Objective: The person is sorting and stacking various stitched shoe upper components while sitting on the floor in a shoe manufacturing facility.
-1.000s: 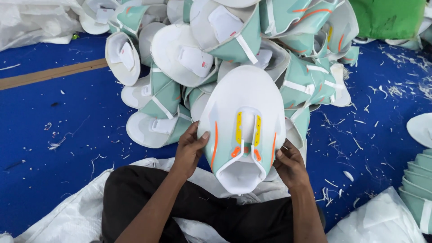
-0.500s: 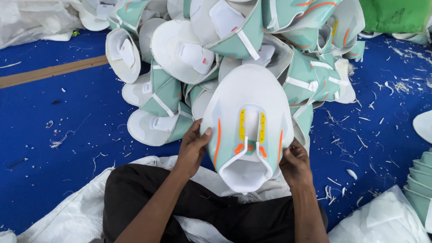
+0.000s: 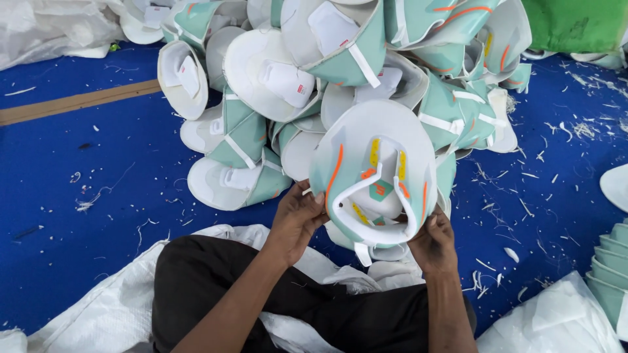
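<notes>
Blue floor with white scraps, both hands grasping shoe upper

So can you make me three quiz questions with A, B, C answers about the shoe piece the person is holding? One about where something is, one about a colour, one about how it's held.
1. Where is the big pile of shoe pieces?
A. On the blue floor beyond the hands
B. Inside the white sack
C. On a shelf

2. What colour are the long curved stripes on the held shoe piece?
A. Purple
B. Orange
C. Black

3. How is the held piece gripped?
A. By one hand only
B. By both hands, one at each side
C. It lies on the floor untouched

Answers:
1. A, the pile sits on the blue floor just past the hands.
2. B, an orange stripe runs down each side, with short yellow marks between.
3. B, the left hand holds its left edge and the right hand its lower right edge.
</notes>
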